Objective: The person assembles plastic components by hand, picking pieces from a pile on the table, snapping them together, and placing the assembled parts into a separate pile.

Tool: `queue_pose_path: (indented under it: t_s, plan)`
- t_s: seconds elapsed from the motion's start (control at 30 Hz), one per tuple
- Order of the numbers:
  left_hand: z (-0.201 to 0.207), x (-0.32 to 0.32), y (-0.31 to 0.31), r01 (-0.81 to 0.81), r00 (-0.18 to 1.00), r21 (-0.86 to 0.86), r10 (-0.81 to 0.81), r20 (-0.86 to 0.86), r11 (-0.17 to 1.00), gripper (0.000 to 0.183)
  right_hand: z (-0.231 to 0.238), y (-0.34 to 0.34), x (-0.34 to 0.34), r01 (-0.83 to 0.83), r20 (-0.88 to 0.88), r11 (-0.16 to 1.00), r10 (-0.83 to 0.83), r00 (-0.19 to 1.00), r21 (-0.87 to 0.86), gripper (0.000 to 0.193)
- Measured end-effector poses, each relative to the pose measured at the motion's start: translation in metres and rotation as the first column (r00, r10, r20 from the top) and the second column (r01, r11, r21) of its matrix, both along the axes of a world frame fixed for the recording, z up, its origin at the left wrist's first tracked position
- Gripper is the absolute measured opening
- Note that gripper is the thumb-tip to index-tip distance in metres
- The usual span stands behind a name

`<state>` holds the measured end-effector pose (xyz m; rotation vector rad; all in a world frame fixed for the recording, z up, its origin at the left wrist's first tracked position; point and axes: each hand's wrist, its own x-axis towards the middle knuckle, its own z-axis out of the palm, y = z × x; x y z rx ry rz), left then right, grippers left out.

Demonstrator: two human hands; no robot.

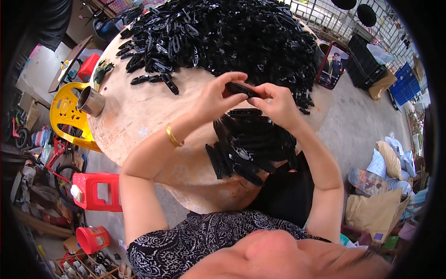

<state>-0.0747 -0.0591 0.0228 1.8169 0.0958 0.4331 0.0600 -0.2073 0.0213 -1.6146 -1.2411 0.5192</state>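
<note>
Both hands meet over the middle of the round table point(153, 109). Pinched between them is a black oblong plastic piece point(240, 89), which looks like a hair clip. My left hand point(217, 96), below a gold bangle point(173, 135) on the forearm, has its fingers curled round one end. At the other end, my right hand point(277, 103) grips with thumb and fingertips. Just below the hands lies a smaller heap of similar black pieces point(241, 144), loosely lined up near the table's front edge. A large pile of black pieces point(232, 37) covers the far part.
A metal cup point(91, 102) stands at the table's left edge, by a yellow chair point(69, 111). At the far right a phone point(333, 65) is propped upright. Red stool point(97, 191) and red bucket point(93, 239) are on the floor at left; bags and cardboard point(376, 209) lie at right.
</note>
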Motion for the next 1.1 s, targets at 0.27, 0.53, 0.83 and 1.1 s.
queue_pose_path:
  t_s: [0.27,0.53,0.83,1.1]
  plan:
    - [0.025,-0.050,0.130,0.174,0.833,0.837,0.375,-0.406,0.519,0.043,0.017,-0.022,0.014,-0.389,0.253,0.904,0.423,0.870,-0.177,0.026]
    - [0.009,-0.041,0.137,-0.013,0.929,0.955,0.357,-0.098,0.297,0.028,0.004,-0.007,0.049,0.165,0.549,0.986,-0.125,0.826,-0.024,0.020]
    - [-0.012,0.011,0.042,-0.025,0.995,-0.427,-0.017,-0.094,0.904,0.030,-0.030,0.009,0.046,0.203,0.816,0.978,-0.154,0.557,0.047,0.013]
    - [-0.034,0.010,0.024,0.007,0.943,-0.639,-0.218,-0.251,0.769,0.033,-0.022,0.004,0.040,0.210,0.722,0.977,-0.116,0.682,-0.041,0.025]
